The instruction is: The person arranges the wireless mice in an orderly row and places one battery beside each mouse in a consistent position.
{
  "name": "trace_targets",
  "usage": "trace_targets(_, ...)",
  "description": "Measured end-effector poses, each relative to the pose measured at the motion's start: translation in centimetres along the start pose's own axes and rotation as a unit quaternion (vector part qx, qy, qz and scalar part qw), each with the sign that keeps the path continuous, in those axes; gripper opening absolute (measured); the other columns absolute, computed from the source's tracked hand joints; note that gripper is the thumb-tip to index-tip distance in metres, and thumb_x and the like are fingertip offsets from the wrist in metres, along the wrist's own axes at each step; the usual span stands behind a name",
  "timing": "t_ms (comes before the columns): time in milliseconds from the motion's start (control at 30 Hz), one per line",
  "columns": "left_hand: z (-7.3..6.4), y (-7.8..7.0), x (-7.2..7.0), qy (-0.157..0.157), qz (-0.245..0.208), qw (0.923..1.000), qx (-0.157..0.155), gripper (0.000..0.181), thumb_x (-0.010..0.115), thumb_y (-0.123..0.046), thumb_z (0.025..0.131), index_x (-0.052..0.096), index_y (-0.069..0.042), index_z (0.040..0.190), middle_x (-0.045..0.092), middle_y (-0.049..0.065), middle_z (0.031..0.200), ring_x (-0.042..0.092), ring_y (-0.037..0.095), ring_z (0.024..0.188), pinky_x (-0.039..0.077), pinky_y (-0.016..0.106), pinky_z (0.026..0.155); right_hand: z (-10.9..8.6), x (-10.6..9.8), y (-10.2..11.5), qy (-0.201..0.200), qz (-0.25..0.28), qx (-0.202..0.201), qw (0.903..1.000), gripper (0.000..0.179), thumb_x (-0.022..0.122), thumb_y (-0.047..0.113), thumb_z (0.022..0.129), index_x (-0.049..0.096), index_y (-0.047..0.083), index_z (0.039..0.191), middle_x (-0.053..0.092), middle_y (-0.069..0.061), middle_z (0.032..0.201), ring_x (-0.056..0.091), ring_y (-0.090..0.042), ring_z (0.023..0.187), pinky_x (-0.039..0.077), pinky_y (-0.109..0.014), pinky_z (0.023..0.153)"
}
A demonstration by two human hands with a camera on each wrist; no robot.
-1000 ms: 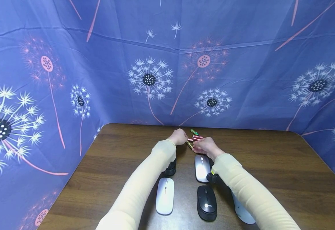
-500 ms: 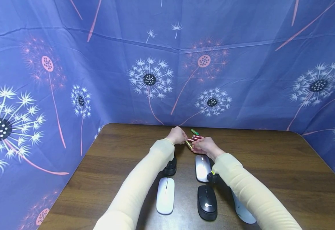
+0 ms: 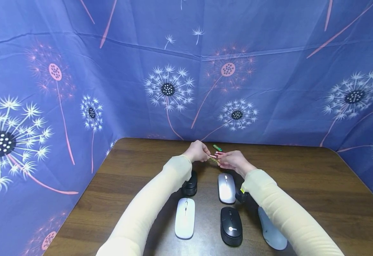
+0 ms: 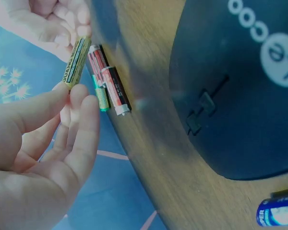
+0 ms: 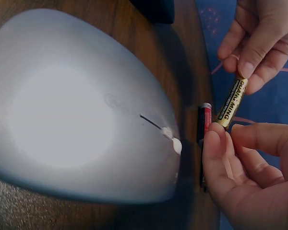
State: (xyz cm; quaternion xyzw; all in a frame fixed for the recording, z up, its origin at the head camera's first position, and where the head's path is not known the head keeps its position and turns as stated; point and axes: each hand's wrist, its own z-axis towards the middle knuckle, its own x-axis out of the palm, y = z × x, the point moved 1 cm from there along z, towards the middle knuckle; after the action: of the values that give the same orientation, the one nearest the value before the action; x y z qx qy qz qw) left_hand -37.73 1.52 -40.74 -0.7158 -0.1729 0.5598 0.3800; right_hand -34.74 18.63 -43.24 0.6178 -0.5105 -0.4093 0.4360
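Observation:
Both hands hold one gold battery (image 5: 232,103) between them, printed "GUANG MING" in the right wrist view. My left hand (image 3: 197,151) pinches one end with thumb and fingertips. At the other end, the thumb and fingertips of my right hand (image 3: 235,161) pinch it too. Just behind, two red-and-black batteries lie on the table, a nearer red battery (image 4: 116,91) and a farther red battery (image 4: 97,62). A green battery (image 3: 217,147) lies beyond them, close to the table's back edge.
Computer mice stand in front of the hands: a silver mouse (image 3: 227,188), a white mouse (image 3: 185,218), a black mouse (image 3: 231,224), another black mouse (image 3: 190,185) beside the left forearm, and a pale blue mouse (image 3: 272,229) under the right. A blue battery (image 4: 278,213) shows in the left wrist view.
The gold battery has turned from a slanting position to a more level one between the hands. My right hand has shifted slightly up and to the right.

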Motion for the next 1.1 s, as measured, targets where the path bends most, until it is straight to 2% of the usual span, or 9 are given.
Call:
trace_targets(167,-1.0,-0.4,-0.3,-0.009,0.029,0.9990,0.032,0.005,0.072,-0.001,0.078,0.073,-0.001,0.083,0.071,0.010,0.070,0.067,0.019,0.061,0.047,0.016,0.049,-0.3,-0.3,0.3,0.004,0.002,-0.004,1.0000,0.039,0.052,-0.010,0.088,0.043,-0.023,0.124,0.067,-0.005,0.079,0.065,-0.011,0.069,0.057,-0.026,0.072)
trace_targets(300,-1.6,-0.5,-0.4,-0.029,0.042,0.9968,0.062,0.004,0.072,-0.002,0.078,0.072,-0.001,0.082,0.071,0.008,0.071,0.058,0.007,0.052,0.043,0.014,0.047,-0.6,-0.4,0.8,0.014,-0.002,-0.007,0.9999,0.039,0.050,-0.010,0.089,0.043,-0.023,0.125,0.067,-0.006,0.081,0.065,-0.011,0.069,0.056,-0.027,0.073)
trace_targets(400,-2.0,-0.6,-0.3,-0.047,0.049,0.9936,0.090,0.005,0.075,-0.003,0.076,0.072,-0.002,0.081,0.071,0.006,0.072,0.053,0.002,0.052,0.042,0.013,0.049,-0.7,-0.4,1.1,0.019,0.001,-0.011,0.9998,0.041,0.051,-0.009,0.089,0.042,-0.022,0.126,0.069,-0.008,0.085,0.066,-0.011,0.070,0.056,-0.029,0.076)
trace_targets(667,-3.1,-0.7,-0.6,-0.060,0.059,0.9854,0.148,0.008,0.078,-0.006,0.074,0.071,-0.003,0.079,0.069,0.005,0.071,0.054,0.004,0.057,0.043,0.016,0.056,-1.0,-0.3,1.7,0.026,-0.013,-0.015,0.9995,0.041,0.053,-0.007,0.089,0.043,-0.021,0.126,0.069,-0.005,0.083,0.066,-0.012,0.074,0.056,-0.029,0.077)
trace_targets(767,-3.5,-0.5,-0.8,-0.057,0.063,0.9826,0.165,0.008,0.079,-0.006,0.074,0.071,-0.006,0.077,0.068,0.001,0.068,0.055,0.004,0.058,0.045,0.017,0.057,-1.2,-0.1,1.9,0.026,-0.026,-0.015,0.9992,0.040,0.055,-0.005,0.089,0.045,-0.020,0.125,0.069,-0.004,0.081,0.066,-0.012,0.073,0.056,-0.030,0.078)
trace_targets(833,-3.5,-0.1,-0.7,-0.060,0.066,0.9779,0.189,0.010,0.080,-0.010,0.073,0.070,-0.010,0.073,0.066,-0.004,0.064,0.055,0.003,0.057,0.044,0.017,0.056,-1.3,0.1,2.0,0.026,-0.033,-0.014,0.9990,0.038,0.056,-0.005,0.089,0.048,-0.019,0.123,0.069,-0.004,0.080,0.067,-0.013,0.073,0.056,-0.031,0.077)
trace_targets(1000,-4.5,-0.2,-0.8,-0.060,0.077,0.9725,0.211,0.013,0.081,-0.012,0.072,0.067,-0.012,0.071,0.064,-0.006,0.063,0.054,0.003,0.056,0.043,0.018,0.054,-1.8,0.4,2.4,0.037,-0.040,-0.021,0.9983,0.038,0.058,-0.006,0.087,0.050,-0.019,0.121,0.069,-0.003,0.080,0.067,-0.013,0.072,0.057,-0.030,0.074)
trace_targets(1033,-5.1,-0.6,-1.0,-0.055,0.082,0.9741,0.204,0.013,0.080,-0.010,0.072,0.067,-0.010,0.071,0.065,-0.004,0.064,0.054,0.004,0.057,0.044,0.018,0.055,-1.9,0.5,2.4,0.040,-0.037,-0.022,0.9983,0.038,0.058,-0.006,0.087,0.049,-0.020,0.121,0.069,-0.004,0.081,0.067,-0.013,0.071,0.057,-0.029,0.074)
trace_targets(1100,-5.5,-0.8,-0.8,-0.055,0.094,0.9715,0.211,0.013,0.080,-0.011,0.073,0.067,-0.010,0.072,0.066,-0.003,0.066,0.055,0.003,0.058,0.043,0.017,0.055,-2.0,0.7,2.5,0.047,-0.030,-0.023,0.9982,0.038,0.057,-0.007,0.087,0.048,-0.021,0.121,0.068,-0.006,0.083,0.067,-0.013,0.072,0.057,-0.029,0.074)
